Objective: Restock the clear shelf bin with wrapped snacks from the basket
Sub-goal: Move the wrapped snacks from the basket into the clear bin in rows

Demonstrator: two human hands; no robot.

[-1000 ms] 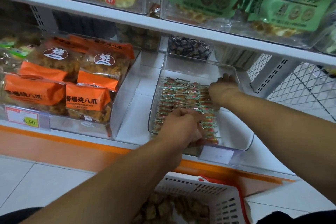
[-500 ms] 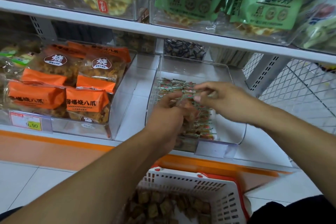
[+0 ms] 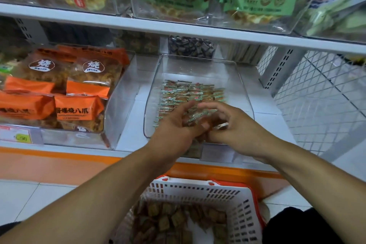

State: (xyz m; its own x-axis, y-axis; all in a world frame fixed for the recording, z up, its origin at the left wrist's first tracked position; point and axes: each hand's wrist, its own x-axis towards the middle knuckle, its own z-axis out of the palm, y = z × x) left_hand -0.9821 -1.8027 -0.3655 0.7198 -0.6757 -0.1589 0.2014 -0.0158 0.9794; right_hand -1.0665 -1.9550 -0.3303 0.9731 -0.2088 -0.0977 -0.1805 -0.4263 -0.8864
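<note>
A clear shelf bin (image 3: 200, 67) sits on the lower shelf with rows of small wrapped snacks (image 3: 190, 91) lying flat in it. My left hand (image 3: 174, 130) and my right hand (image 3: 237, 127) meet over the bin's front half. Both hold a small bunch of wrapped snacks (image 3: 200, 117) between their fingers. Below, a white basket with a red rim (image 3: 198, 186) stands on the floor, holding several brown wrapped snacks (image 3: 168, 222).
Left of the bin stands another clear bin of orange snack bags (image 3: 79, 109). A white upper shelf (image 3: 178, 29) with green bags overhangs the space. A wire mesh panel (image 3: 320, 101) closes the right side. A price tag (image 3: 17, 136) hangs at the front left.
My right hand came back from the bin's far right corner toward the front and joined my left hand. Both now hold snacks together over the bin's front.
</note>
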